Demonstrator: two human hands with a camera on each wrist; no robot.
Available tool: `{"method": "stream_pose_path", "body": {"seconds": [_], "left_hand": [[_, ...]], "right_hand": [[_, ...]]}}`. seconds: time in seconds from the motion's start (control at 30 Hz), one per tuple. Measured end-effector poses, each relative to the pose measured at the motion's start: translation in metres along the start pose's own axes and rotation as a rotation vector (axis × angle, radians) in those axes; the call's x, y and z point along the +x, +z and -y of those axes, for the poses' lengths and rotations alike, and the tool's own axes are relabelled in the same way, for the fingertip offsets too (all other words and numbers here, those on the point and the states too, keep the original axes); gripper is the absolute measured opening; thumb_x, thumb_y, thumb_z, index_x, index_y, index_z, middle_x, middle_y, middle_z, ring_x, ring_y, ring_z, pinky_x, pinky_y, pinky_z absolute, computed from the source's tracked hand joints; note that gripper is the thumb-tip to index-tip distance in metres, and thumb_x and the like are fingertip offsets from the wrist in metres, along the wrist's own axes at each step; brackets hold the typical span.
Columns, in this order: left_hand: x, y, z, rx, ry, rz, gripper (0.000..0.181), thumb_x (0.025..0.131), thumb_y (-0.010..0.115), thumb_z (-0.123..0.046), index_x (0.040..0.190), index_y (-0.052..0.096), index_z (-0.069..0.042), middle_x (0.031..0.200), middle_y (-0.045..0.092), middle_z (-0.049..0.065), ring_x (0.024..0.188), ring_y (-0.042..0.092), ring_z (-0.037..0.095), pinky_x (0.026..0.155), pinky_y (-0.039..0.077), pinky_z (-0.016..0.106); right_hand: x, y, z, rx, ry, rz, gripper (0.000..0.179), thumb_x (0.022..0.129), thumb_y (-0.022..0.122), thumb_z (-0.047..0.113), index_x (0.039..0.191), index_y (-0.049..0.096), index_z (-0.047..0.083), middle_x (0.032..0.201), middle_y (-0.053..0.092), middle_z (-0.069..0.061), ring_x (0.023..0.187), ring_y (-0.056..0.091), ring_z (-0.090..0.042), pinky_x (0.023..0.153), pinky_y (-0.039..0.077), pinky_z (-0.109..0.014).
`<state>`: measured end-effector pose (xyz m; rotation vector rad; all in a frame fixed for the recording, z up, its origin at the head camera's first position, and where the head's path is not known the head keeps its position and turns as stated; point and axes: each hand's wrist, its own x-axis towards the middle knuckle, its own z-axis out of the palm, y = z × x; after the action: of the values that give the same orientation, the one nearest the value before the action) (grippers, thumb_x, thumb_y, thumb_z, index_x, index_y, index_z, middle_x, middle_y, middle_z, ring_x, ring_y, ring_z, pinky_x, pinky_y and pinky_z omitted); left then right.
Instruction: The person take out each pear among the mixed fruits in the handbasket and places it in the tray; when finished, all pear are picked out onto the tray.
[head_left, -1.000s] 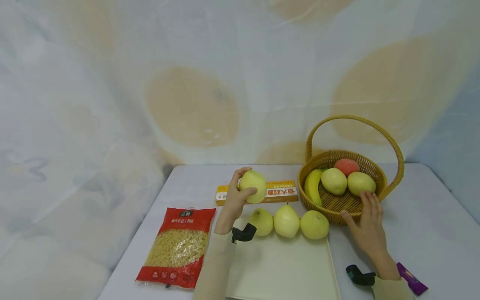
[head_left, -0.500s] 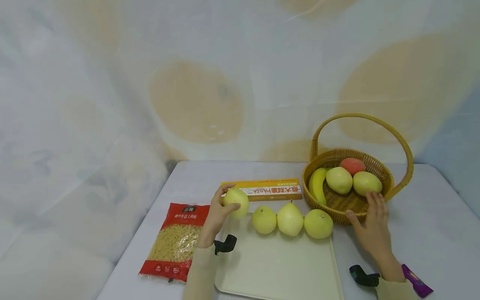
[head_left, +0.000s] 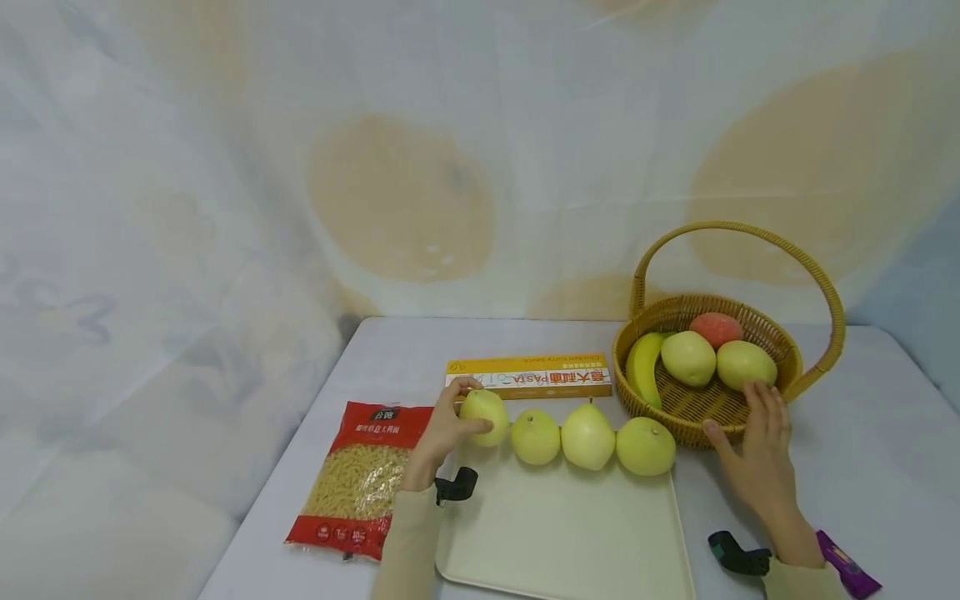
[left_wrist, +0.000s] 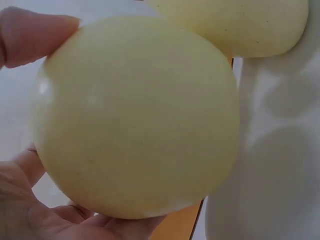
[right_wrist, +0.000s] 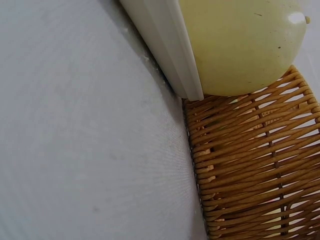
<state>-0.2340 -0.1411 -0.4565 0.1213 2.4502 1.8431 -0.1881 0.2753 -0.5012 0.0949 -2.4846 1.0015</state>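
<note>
My left hand (head_left: 442, 429) holds a round yellow-green pear (head_left: 486, 415) at the tray's far left corner, thumb on its near side. It fills most of the left wrist view, with thumb and fingers (left_wrist: 40, 220) around it. Three more pears (head_left: 588, 437) stand in a row to its right, along the far edge of the cream tray (head_left: 562, 533). My right hand (head_left: 763, 467) rests at the near right rim of a wicker basket (head_left: 667, 427), fingers reaching over the rim and thumb apart. The right wrist view shows the basket's woven side (right_wrist: 260, 165), not the hand.
Inside the basket lie a banana (head_left: 643, 371), a red fruit (head_left: 717, 329) and two yellow-green fruits (head_left: 687, 358). A pasta box (head_left: 532, 377) lies behind the tray. Left of it is a red pasta bag (head_left: 360, 479); a purple packet (head_left: 847, 565) lies by my right wrist.
My left hand has brought the pear left and down, from above the pasta box to the left end of the pear row. My right hand has stayed at the basket rim.
</note>
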Motion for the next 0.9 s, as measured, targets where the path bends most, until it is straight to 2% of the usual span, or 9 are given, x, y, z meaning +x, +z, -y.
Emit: {"method": "stream_pose_path", "body": {"seconds": [0.17,0.33,0.43,0.5,0.57,0.67,0.73,0.77,0.9], "left_hand": [[0.003,0.006,0.010,0.007,-0.037,0.053,0.035,0.071,0.071,0.006,0.103,0.059,-0.001,0.122,0.052,0.016,0.101,0.055,0.025,0.083,0.048,0.030],[0.004,0.008,0.013,0.015,-0.057,0.090,0.034,0.072,0.069,0.005,0.103,0.059,-0.003,0.126,0.047,0.016,0.097,0.051,0.022,0.079,0.047,0.027],[0.003,0.006,0.011,0.020,-0.056,0.103,0.037,0.074,0.068,0.004,0.109,0.058,-0.002,0.129,0.048,0.017,0.100,0.054,0.026,0.080,0.049,0.031],[0.003,0.005,0.008,-0.005,-0.054,0.100,0.040,0.078,0.068,0.004,0.115,0.056,-0.002,0.134,0.048,0.018,0.111,0.054,0.032,0.091,0.049,0.039],[0.002,0.003,0.002,-0.038,-0.041,0.074,0.045,0.080,0.068,0.002,0.123,0.054,-0.003,0.139,0.046,0.017,0.126,0.046,0.037,0.105,0.040,0.050],[-0.002,0.004,-0.012,-0.098,-0.007,0.017,0.052,0.083,0.067,-0.001,0.132,0.051,-0.007,0.149,0.039,0.013,0.141,0.028,0.040,0.115,0.021,0.062],[-0.004,0.008,-0.025,-0.121,0.031,0.001,0.055,0.084,0.068,-0.003,0.135,0.050,-0.011,0.153,0.034,0.009,0.144,0.023,0.039,0.114,0.025,0.060],[-0.005,0.011,-0.033,-0.135,0.048,0.008,0.057,0.084,0.068,-0.003,0.137,0.049,-0.013,0.154,0.032,0.008,0.144,0.023,0.039,0.110,0.033,0.057],[-0.001,0.027,-0.059,-0.156,0.125,0.086,0.061,0.084,0.070,-0.004,0.140,0.047,-0.016,0.156,0.030,0.005,0.145,0.023,0.037,0.107,0.038,0.054]], "right_hand": [[-0.001,0.000,0.000,-0.004,-0.001,-0.002,0.078,0.100,0.050,0.040,0.154,0.009,0.001,0.158,0.005,-0.026,0.148,-0.004,-0.041,0.113,0.009,-0.069],[0.000,-0.001,0.000,-0.003,-0.007,-0.009,0.078,0.100,0.049,0.041,0.154,0.010,0.000,0.158,0.006,-0.027,0.148,-0.004,-0.041,0.114,0.008,-0.067],[0.000,0.000,0.001,0.008,-0.008,-0.014,0.079,0.099,0.050,0.041,0.154,0.011,0.000,0.158,0.007,-0.027,0.148,-0.004,-0.042,0.115,0.006,-0.066],[0.000,0.000,0.001,0.016,-0.004,-0.013,0.079,0.099,0.051,0.041,0.154,0.011,0.000,0.158,0.007,-0.027,0.148,-0.004,-0.042,0.116,0.005,-0.065],[0.000,0.000,0.001,0.024,0.000,-0.010,0.079,0.099,0.052,0.041,0.154,0.012,0.000,0.158,0.007,-0.027,0.148,-0.003,-0.041,0.116,0.005,-0.065],[0.000,0.000,0.001,0.023,0.006,-0.005,0.080,0.098,0.052,0.041,0.154,0.012,0.001,0.158,0.007,-0.026,0.149,-0.003,-0.040,0.115,0.007,-0.066],[0.000,0.000,-0.001,0.022,0.005,-0.008,0.080,0.098,0.052,0.041,0.154,0.012,0.001,0.158,0.008,-0.026,0.148,-0.003,-0.040,0.115,0.008,-0.067],[0.000,0.000,-0.001,0.021,0.006,-0.009,0.080,0.098,0.052,0.041,0.154,0.012,0.001,0.158,0.008,-0.026,0.148,-0.003,-0.040,0.115,0.008,-0.067],[-0.001,0.000,-0.001,0.017,0.004,-0.010,0.079,0.098,0.052,0.041,0.154,0.012,0.001,0.158,0.008,-0.027,0.148,-0.003,-0.041,0.115,0.008,-0.066]]}}
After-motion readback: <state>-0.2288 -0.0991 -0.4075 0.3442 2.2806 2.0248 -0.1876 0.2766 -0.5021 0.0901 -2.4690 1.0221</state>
